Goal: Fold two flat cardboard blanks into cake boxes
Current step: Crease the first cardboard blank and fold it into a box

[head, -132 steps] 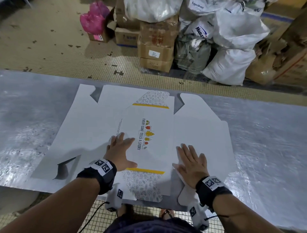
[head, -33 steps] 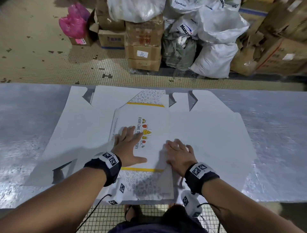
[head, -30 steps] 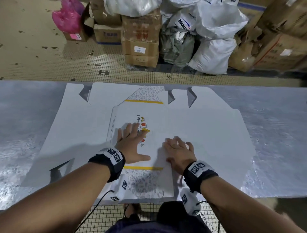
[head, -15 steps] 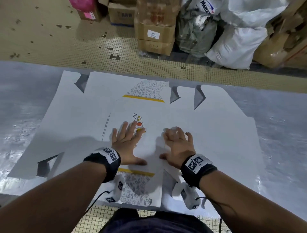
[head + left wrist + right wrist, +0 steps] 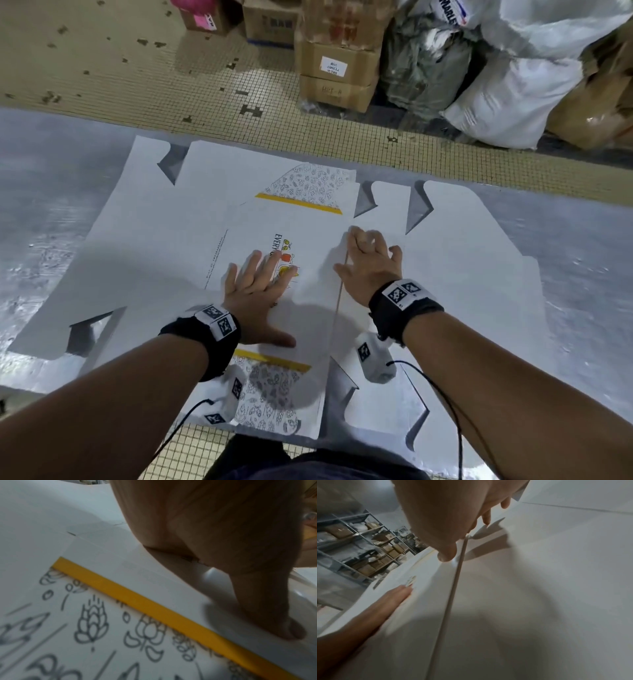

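The steel table (image 5: 51,212) carries my cardboard blank (image 5: 144,260), which lies flat across its middle, white side up. One printed panel (image 5: 308,246) is folded over onto the blank's centre; yellow stripes (image 5: 298,202) cross the panel at the far and near ends. Beyond the table, on the tiled floor, stand stacked cartons (image 5: 337,68) and white sacks (image 5: 507,99).

My left hand (image 5: 255,294) lies flat on the printed panel, fingers straight and spread wide, thumb (image 5: 267,608) pressed down just beside the near stripe. My right hand (image 5: 371,270) rests at the panel's right edge (image 5: 453,595), fingers bent with tips on the cardboard, thumb on the panel side. Neither hand grips anything.
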{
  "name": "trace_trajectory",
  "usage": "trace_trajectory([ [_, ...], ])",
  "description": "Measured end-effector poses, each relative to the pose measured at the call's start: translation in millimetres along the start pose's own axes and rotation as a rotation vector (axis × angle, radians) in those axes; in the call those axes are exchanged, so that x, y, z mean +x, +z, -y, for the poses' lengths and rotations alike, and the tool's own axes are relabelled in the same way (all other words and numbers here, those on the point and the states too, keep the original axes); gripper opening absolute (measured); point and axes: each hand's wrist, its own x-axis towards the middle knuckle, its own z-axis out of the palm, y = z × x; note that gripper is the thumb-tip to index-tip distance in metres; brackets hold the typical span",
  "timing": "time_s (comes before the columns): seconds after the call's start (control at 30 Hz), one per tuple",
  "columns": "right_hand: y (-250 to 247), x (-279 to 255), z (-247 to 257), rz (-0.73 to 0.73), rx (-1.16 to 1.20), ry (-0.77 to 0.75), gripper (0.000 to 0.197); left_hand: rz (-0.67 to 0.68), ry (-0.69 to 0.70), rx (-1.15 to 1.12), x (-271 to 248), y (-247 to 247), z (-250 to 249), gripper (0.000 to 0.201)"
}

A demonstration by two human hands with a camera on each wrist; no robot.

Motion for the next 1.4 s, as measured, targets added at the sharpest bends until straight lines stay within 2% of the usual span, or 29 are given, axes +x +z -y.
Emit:
trace_trajectory([
  [0.2, -2.4, 6.9, 1.9, 0.049, -0.14, -0.012, 0.068, -0.004, 0.017, -0.036, 2.0, 1.1, 2.7, 0.132],
  [0.37, -7.7, 8.3, 3.2, 0.069, -0.091, 0.026, 0.072, -0.019, 0.008, -0.059, 1.5, 0.6, 1.9, 0.133],
  [0.5, -8.4, 8.7, 8.3, 0.039, -0.101, 0.036, 0.069, -0.022, 0.002, -0.065, 0.1, -0.4, 0.2, 0.134],
  [0.8, 2.6, -23.2, 15.6, 0.121, -0.179, 0.002, 0.06, -0.01, -0.022, -0.091, -0.9, -0.8, -1.5, 0.137],
  [1.0, 6.6, -50.7, 23.1, 0.218, -0.146, 0.026, 0.084, 0.018, -0.001, -0.129, -4.0, -6.0, -1.0, 0.134],
  [1.4, 25.8, -84.3, 45.0, 0.242, -0.091, 0.065, 0.078, 0.016, 0.008, -0.093, -4.6, -4.5, 0.4, 0.131],
])
